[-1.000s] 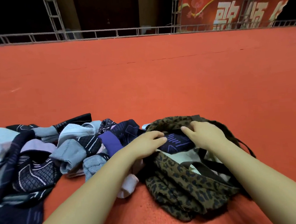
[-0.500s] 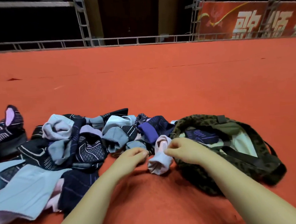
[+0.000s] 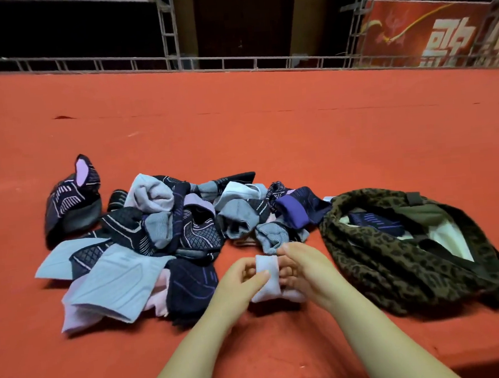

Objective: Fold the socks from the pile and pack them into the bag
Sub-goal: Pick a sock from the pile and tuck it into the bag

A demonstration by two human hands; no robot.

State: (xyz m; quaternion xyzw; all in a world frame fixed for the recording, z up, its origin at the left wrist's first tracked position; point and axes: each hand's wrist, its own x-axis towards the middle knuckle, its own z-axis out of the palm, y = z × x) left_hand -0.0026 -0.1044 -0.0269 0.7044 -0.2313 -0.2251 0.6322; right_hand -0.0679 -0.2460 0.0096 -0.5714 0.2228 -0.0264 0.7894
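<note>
Head view: both hands, low centre of frame, hold one pale sock point(image 3: 267, 277). Left hand point(image 3: 243, 280) grip clamped on its near side, right hand point(image 3: 302, 269) fingers curled round the other side. Sock pile point(image 3: 157, 233) sits left of centre; leopard bag point(image 3: 394, 252) at right, mouth open w/ a dark sock inside. Risks, prob.: thin knit unrolls if grip loosens; floppy bag mouth could sag shut. Surface: red carpeted floor point(image 3: 268, 134). Room: metal truss rail point(image 3: 145, 61) across top, red banner point(image 3: 438, 34) upper right, dark behind.

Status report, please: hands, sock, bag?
Left hand and right hand both grip pale sock. Bag open at right, one sock inside. Nothing blocks.
</note>
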